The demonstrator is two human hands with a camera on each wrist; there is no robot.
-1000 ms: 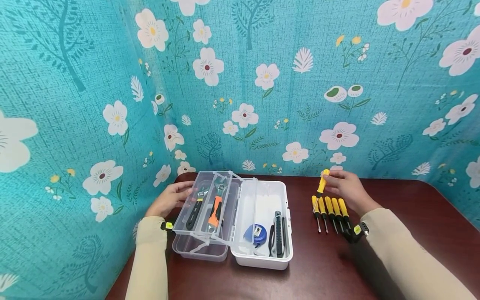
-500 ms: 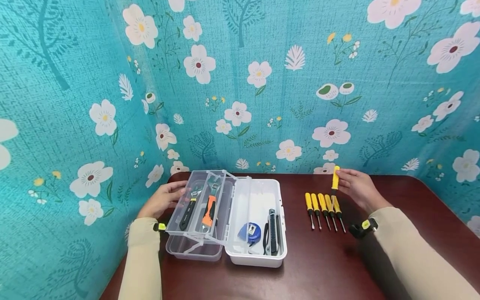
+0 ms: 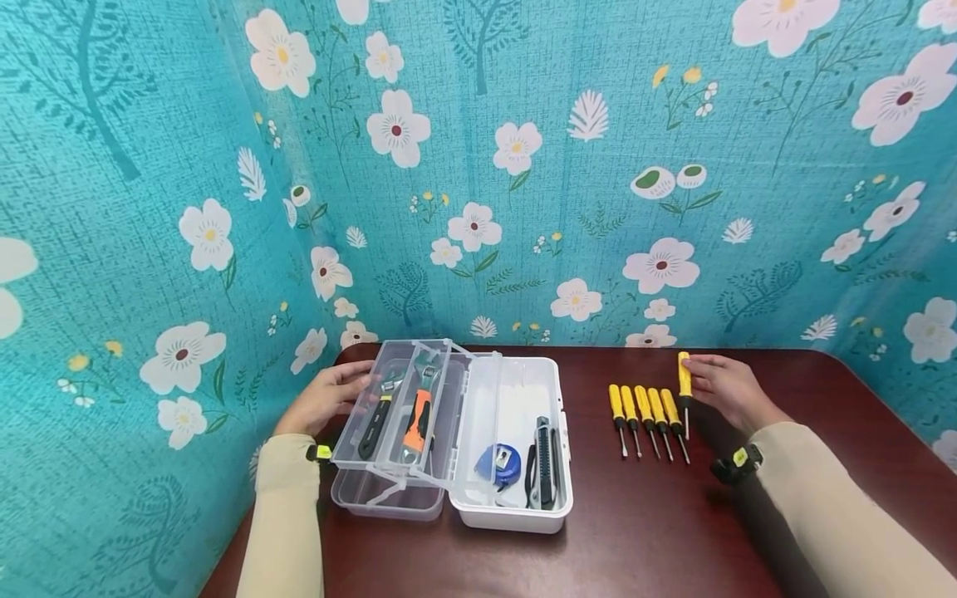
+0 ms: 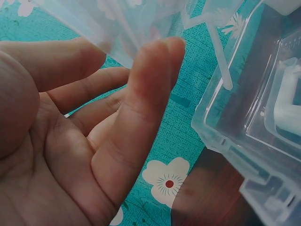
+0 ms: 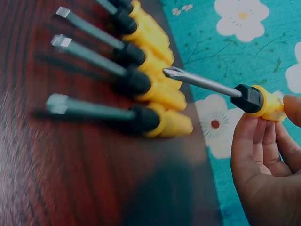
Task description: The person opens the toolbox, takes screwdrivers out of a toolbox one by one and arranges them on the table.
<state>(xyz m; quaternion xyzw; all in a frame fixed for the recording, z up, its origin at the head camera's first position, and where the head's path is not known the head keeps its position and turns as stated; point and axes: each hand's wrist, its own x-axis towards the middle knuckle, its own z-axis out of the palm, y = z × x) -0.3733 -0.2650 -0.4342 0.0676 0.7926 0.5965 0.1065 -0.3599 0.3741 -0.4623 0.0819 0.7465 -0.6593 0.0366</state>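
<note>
My right hand (image 3: 733, 392) pinches a screwdriver (image 3: 684, 378) by its yellow handle, shaft pointing down, just right of a row of several similar screwdrivers (image 3: 640, 404) lying on the table. In the right wrist view, the held screwdriver's cross-shaped tip shows clear of the row. My left hand (image 3: 321, 400) holds the left edge of the toolbox's clear upper tray (image 3: 351, 440) between thumb and fingers. That tray contains a black-handled adjustable wrench (image 3: 375, 428) and an orange-handled adjustable wrench (image 3: 419, 419). Beside it stands the white toolbox base (image 3: 516, 521).
Inside the base lie a blue tape measure (image 3: 505, 465), a dark utility knife (image 3: 543, 465) and other dark, partly hidden tools. A lower clear tray (image 3: 389, 502) folds out at left. Floral cloth (image 3: 478, 166) stands behind the dark red table (image 3: 613, 540).
My right hand has carried the screwdriver rightward from above the row, then lowered it at the row's right end. My left hand stays at the tray. The head view shifted slightly.
</note>
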